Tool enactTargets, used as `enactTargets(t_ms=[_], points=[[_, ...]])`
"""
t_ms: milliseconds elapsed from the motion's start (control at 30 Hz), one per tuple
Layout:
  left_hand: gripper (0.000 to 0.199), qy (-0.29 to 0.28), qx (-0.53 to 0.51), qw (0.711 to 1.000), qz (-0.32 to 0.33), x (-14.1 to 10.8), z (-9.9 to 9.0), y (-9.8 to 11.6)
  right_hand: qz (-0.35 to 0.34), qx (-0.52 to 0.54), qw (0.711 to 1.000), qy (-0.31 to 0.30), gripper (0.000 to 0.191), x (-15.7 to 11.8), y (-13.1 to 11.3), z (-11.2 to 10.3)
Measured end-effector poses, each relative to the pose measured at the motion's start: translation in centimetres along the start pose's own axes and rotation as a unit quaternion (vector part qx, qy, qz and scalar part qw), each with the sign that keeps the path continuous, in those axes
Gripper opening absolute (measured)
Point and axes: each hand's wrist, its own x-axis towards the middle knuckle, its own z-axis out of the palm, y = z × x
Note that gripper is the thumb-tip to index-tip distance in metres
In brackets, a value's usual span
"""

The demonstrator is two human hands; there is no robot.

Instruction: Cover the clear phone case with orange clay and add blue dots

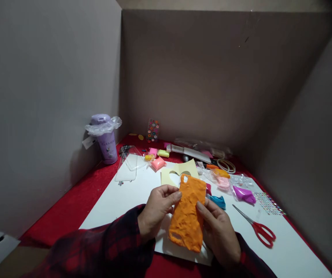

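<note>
An orange clay-covered phone case (pixel 187 214) is held up, slightly tilted, above the front of the white board (pixel 102 210). Its surface is lumpy, with one opening near the top left and another at the bottom left. My left hand (pixel 159 208) pinches the case's left edge between thumb and fingers. On the right edge my right hand (pixel 219 231) grips it, thumb on the orange face and fingers behind. Just beyond the case lies a pale yellow paper (pixel 190 168) with a heart-shaped cutout. A blue clay packet (pixel 218 201) is close to my right hand.
Red-handled scissors (pixel 262 231) and a sheet of gems (pixel 269 203) lie at right. Clear cases (pixel 127 175) lie at back left, near a purple cup (pixel 107 144). Several clay packets, including a purple one (pixel 244 194), are spread behind. Grey walls enclose the red-covered table (pixel 76 200).
</note>
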Motion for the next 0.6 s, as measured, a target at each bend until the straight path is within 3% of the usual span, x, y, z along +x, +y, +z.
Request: enactTargets(t_ms=[600], points=[[0.022, 0.016, -0.008, 1.0, -0.012, -0.28, 0.4, 0.69, -0.004, -0.026, 1.0, 0.017, 0.013, -0.02, -0.03, -0.04]])
